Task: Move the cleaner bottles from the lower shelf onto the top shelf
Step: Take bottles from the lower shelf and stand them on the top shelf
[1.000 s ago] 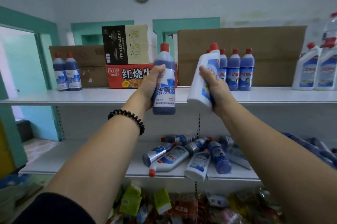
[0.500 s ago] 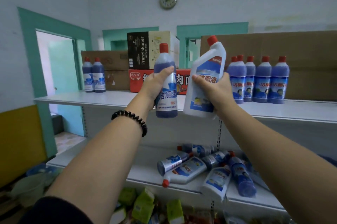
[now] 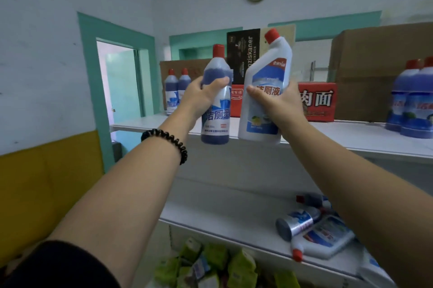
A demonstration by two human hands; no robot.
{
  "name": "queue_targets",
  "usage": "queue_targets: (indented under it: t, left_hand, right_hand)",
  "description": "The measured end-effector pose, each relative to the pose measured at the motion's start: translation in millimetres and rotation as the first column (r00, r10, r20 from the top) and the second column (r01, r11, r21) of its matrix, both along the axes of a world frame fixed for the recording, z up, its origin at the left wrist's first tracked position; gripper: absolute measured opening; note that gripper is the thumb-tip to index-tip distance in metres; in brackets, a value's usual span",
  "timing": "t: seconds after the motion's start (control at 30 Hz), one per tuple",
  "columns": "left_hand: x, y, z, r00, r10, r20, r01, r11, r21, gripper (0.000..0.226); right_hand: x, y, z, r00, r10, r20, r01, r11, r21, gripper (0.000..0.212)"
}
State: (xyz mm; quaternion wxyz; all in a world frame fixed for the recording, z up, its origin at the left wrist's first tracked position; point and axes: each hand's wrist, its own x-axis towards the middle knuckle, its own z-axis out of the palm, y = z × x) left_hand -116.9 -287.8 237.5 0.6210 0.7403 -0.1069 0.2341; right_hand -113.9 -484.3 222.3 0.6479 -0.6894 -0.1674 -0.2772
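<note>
My left hand (image 3: 201, 95) grips a blue cleaner bottle (image 3: 216, 121) with a red cap, upright in front of the top shelf (image 3: 351, 135). My right hand (image 3: 278, 102) grips a white cleaner bottle (image 3: 264, 90) with a red cap and a bent neck, just right of the blue one. Both bottle bases hang at about the height of the shelf's front edge. On the lower shelf (image 3: 222, 215) several cleaner bottles (image 3: 314, 229) lie on their sides, partly hidden by my right forearm.
Two blue bottles (image 3: 175, 90) stand at the top shelf's left end and more blue bottles (image 3: 412, 104) at its right. Behind stand a red noodle carton (image 3: 316, 102), a black box (image 3: 243, 53) and brown cartons (image 3: 375, 65). Green packets (image 3: 210, 264) lie below. A doorway (image 3: 119, 81) opens left.
The view has swung left and drawn closer to the shelves. Both hands have carried their bottles leftward along the top shelf, and the white bottle now stands more upright.
</note>
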Motion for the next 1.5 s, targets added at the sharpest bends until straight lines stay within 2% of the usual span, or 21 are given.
queue_targets:
  t: [0.07,0.13,0.17,0.23,0.33,0.5,0.53,0.67,0.73,0.83,0.9,0.97,1.07,1.2,1.37,1.5]
  left_hand:
    - [9.4,22.0,1.9,1.000,0.012,-0.021,-0.013,0.999,-0.034,0.053]
    - [19.8,40.8,5.1,0.999,0.026,-0.048,-0.030,0.995,-0.092,0.039]
    - [27.3,49.3,6.0,0.998,0.026,-0.062,-0.033,0.993,-0.114,0.041]
    - [44.4,64.0,5.8,0.997,0.002,-0.078,-0.014,0.989,-0.147,0.058]
    - [77.4,84.9,3.4,0.998,-0.005,-0.055,-0.004,0.989,-0.148,0.069]
    - [138.6,99.5,2.8,0.997,0.021,-0.073,-0.031,0.991,-0.132,0.099]
    - [151.2,100.3,4.2,0.996,0.038,-0.082,-0.047,0.994,-0.103,0.100]
    - [197.5,102.2,10.1,0.994,0.106,0.024,-0.109,0.978,0.180,0.069]
    - [219.4,105.3,14.7,0.991,0.100,0.088,-0.122,0.948,0.293,0.069]
    - [238.6,109.9,22.2,0.990,0.087,0.108,-0.125,0.892,0.434,0.074]
    - [250.2,114.0,26.6,0.987,0.098,0.129,-0.151,0.841,0.520,0.068]
    - [260.1,118.7,30.6,0.987,0.093,0.132,-0.152,0.814,0.561,0.059]
    - [277.2,125.9,34.3,0.985,0.104,0.141,-0.168,0.789,0.592,0.066]
    - [295.9,132.5,32.6,0.979,0.133,0.155,-0.199,0.789,0.581,0.057]
    - [308.6,140.2,29.8,0.970,0.166,0.176,-0.240,0.757,0.607,0.065]
    - [310.5,143.7,27.8,0.962,0.181,0.205,-0.271,0.721,0.638,0.070]
  right_hand:
    - [10.3,23.4,1.3,1.000,0.010,-0.003,-0.010,1.000,-0.002,0.077]
    - [22.2,42.8,3.6,1.000,0.022,0.000,-0.022,1.000,0.008,0.074]
    - [29.4,50.6,4.9,1.000,0.022,0.000,-0.022,1.000,0.006,0.073]
    - [45.5,63.5,9.0,1.000,0.008,-0.002,-0.008,1.000,-0.021,0.074]
    - [77.3,76.9,17.6,1.000,-0.012,0.004,0.012,0.998,-0.068,0.074]
    - [133.1,88.8,26.9,0.998,-0.050,0.024,0.051,0.997,-0.050,0.071]
    - [144.0,90.4,29.2,0.998,-0.059,0.029,0.061,0.997,-0.055,0.071]
    - [181.5,95.5,33.8,0.995,-0.094,0.035,0.096,0.992,-0.078,0.074]
    - [196.5,98.5,33.9,0.993,-0.115,0.024,0.117,0.988,-0.097,0.073]
    - [211.3,103.1,30.3,0.989,-0.148,0.008,0.148,0.982,-0.119,0.073]
    - [217.0,106.3,23.2,0.984,-0.176,-0.003,0.174,0.977,-0.121,0.072]
    - [221.9,108.5,14.4,0.978,-0.206,-0.031,0.201,0.973,-0.114,0.071]
    - [226.6,109.2,2.9,0.966,-0.243,-0.091,0.231,0.965,-0.126,0.069]
    - [224.8,108.1,-3.2,0.957,-0.273,-0.097,0.254,0.952,-0.173,0.068]
    - [224.1,108.2,-5.6,0.954,-0.276,-0.116,0.262,0.957,-0.121,0.069]
    - [221.8,107.0,-7.7,0.948,-0.298,-0.112,0.279,0.947,-0.159,0.068]
